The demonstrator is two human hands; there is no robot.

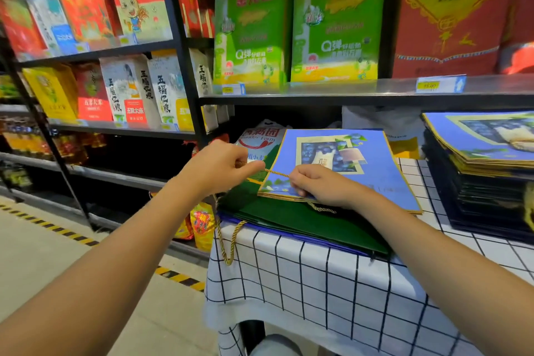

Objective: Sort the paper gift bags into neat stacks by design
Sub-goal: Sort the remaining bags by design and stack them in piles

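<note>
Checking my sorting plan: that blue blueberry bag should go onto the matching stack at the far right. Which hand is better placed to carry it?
Probably the right hand: it grips the blue bag and is nearer the stack.

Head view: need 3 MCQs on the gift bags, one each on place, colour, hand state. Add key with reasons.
1. Where does the blue blueberry-print bag lie?
A. on the green bags
B. on the floor
C. on the upper shelf

2. What colour is the rope handle stretched between the hands?
A. white
B. gold
C. black

3. What is the left hand doing?
A. resting flat on the checked tablecloth
B. hanging idle
C. pinching the rope handle

Key:
1 A, it lies on the green bags.
2 B, the twisted cord is gold.
3 C, thumb and fingers close on the cord, opposite the right hand.
</note>
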